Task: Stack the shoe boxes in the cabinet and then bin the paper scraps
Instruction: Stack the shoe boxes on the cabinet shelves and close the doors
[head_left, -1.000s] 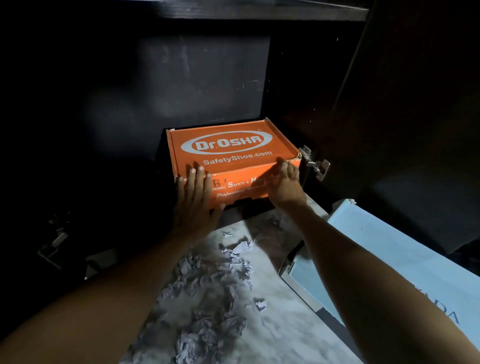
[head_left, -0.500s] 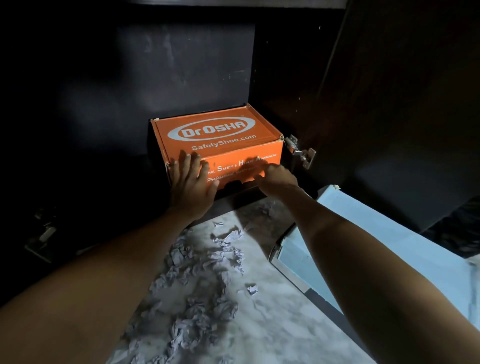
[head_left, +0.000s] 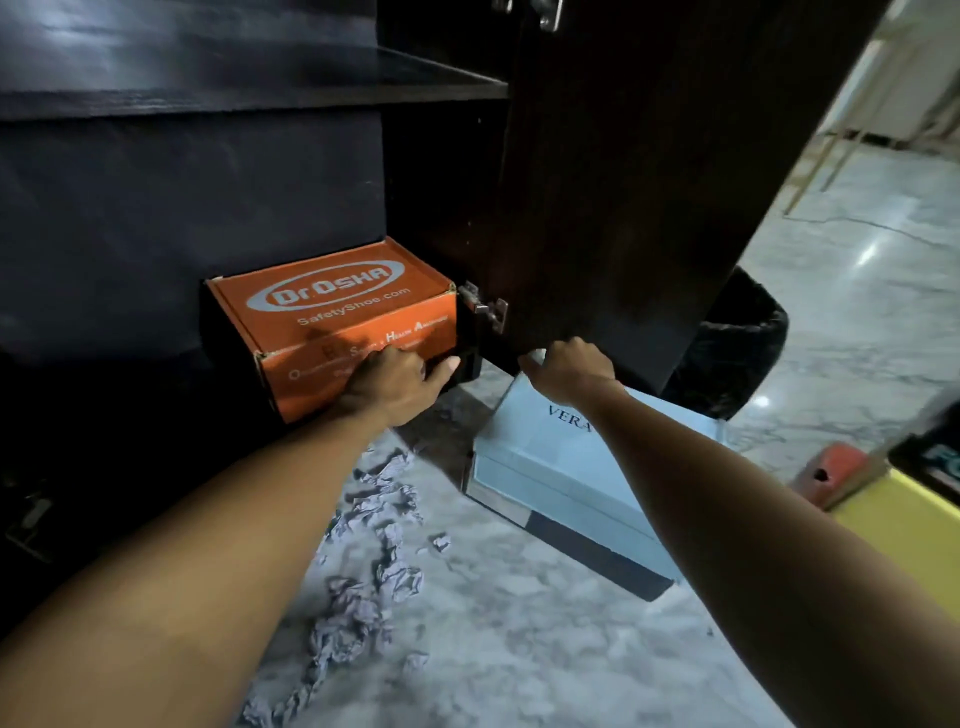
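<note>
An orange Dr.Osha shoe box (head_left: 332, 306) sits on the floor of the dark cabinet, against its right wall. My left hand (head_left: 395, 382) rests against the box's front face, fingers bent and thumb out. A pale blue shoe box (head_left: 566, 467) lies on the marble floor just right of the cabinet opening. My right hand (head_left: 569, 366) is curled over its far corner. Crumpled grey paper scraps (head_left: 371, 512) are strewn over the floor between my arms, down to the bottom edge. A black mesh bin (head_left: 737, 353) stands behind the open door.
The open dark cabinet door (head_left: 623, 182) hangs over the blue box, its metal hinge (head_left: 488, 312) beside the orange box. A shelf (head_left: 260, 91) spans the cabinet above. A red object (head_left: 831, 473) and a yellow object (head_left: 893, 525) lie at the right.
My right hand has left the orange box and moved right onto the pale blue box. My left hand stays on the orange box's front. The view has swung right and up.
</note>
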